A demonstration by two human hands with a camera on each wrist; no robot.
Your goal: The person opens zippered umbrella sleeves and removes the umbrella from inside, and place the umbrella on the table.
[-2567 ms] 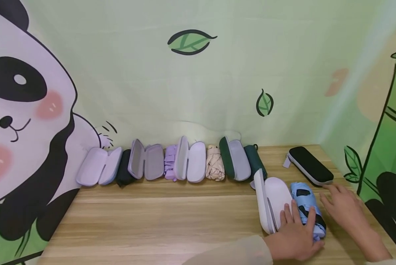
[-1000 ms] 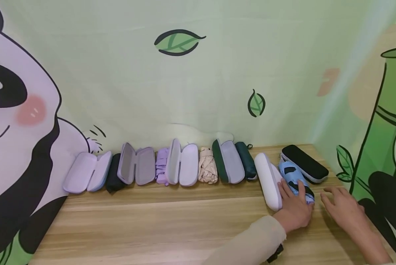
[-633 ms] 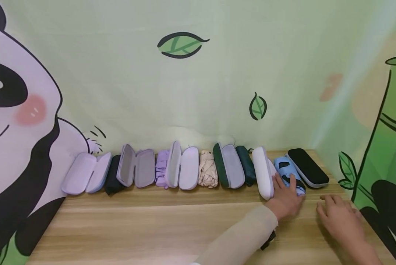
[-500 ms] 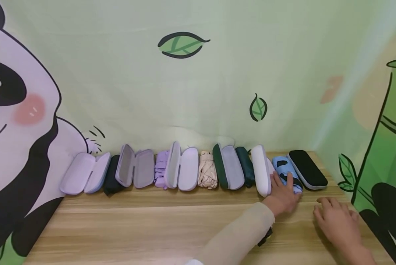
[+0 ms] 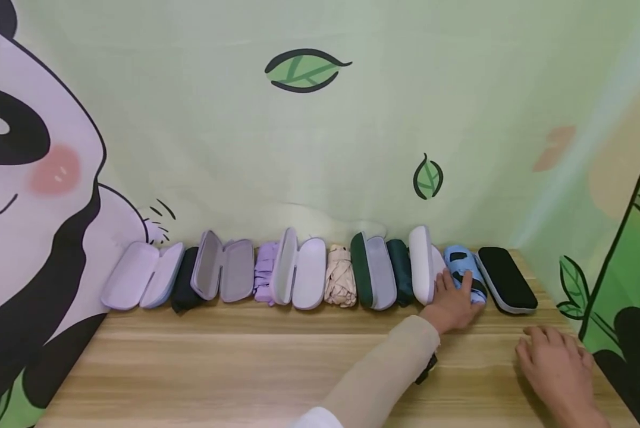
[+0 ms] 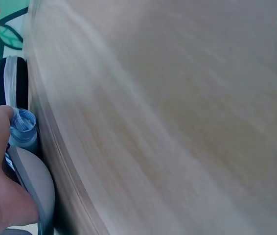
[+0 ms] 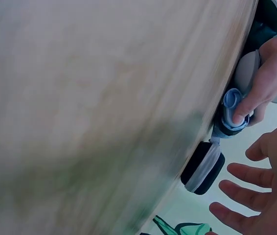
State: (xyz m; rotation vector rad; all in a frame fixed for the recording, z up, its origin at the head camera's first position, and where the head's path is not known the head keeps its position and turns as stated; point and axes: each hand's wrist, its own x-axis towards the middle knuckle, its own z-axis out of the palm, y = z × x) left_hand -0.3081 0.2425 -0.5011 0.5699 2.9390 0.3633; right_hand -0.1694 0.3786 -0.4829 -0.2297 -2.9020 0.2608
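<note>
My left hand (image 5: 451, 306) reaches to the right end of a row, its spread fingers resting across an open white glasses case (image 5: 421, 267) and a blue folded umbrella (image 5: 463, 267) with black patches. In the right wrist view its thumb touches the near end of the umbrella (image 7: 229, 117). A closed black glasses case (image 5: 507, 279) with a grey zip edge lies just right of the umbrella. My right hand (image 5: 558, 365) holds nothing, apart from the black case and nearer the table's right side; its fingers are loosely bent in the right wrist view.
Leftward runs the row: a dark green umbrella (image 5: 400, 273), a green open case (image 5: 381, 273), a beige umbrella (image 5: 341, 276), a white open case (image 5: 309, 273), a purple umbrella (image 5: 265, 273), a grey open case (image 5: 237, 270), a black umbrella (image 5: 185, 285) and a lilac open case (image 5: 132, 276).
The white case and blue umbrella have slid away toward the back under my left hand, into line with the row. The black case has turned straighter. My right hand has drawn back from it.
</note>
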